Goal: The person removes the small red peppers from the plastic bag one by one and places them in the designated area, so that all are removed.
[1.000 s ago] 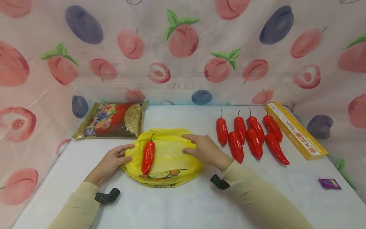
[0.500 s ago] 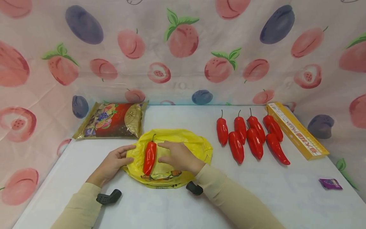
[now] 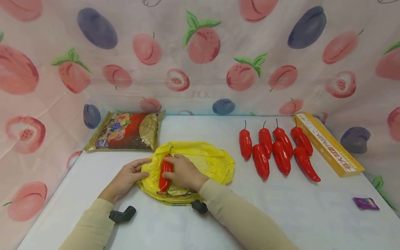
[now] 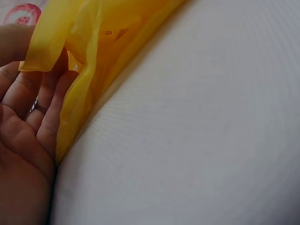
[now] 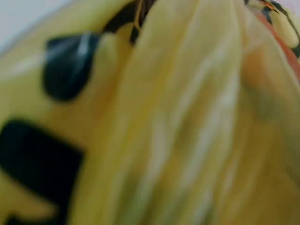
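In the head view a yellow plastic bag lies with its mouth spread, and a red chili pepper rests inside toward its left. The left hand pinches the bag's left rim; the left wrist view shows the bag's film between thumb and fingers. Over the pepper lies the right hand, its index finger and thumb reaching across the red skin with a gap between them. Its other fingers are hidden. Yellow film and dark print fill the blurred right wrist view, with no fingers clearly visible.
Several red chili peppers lie in a group on the white table at right. Beside them is a long yellow pasta box. A gold and red packet sits back left, and a small purple sachet near the right edge.
The right hand has moved left across the bag from its right rim to the pepper inside, its thumb and index finger staying spread. The left hand has kept its place on the rim.
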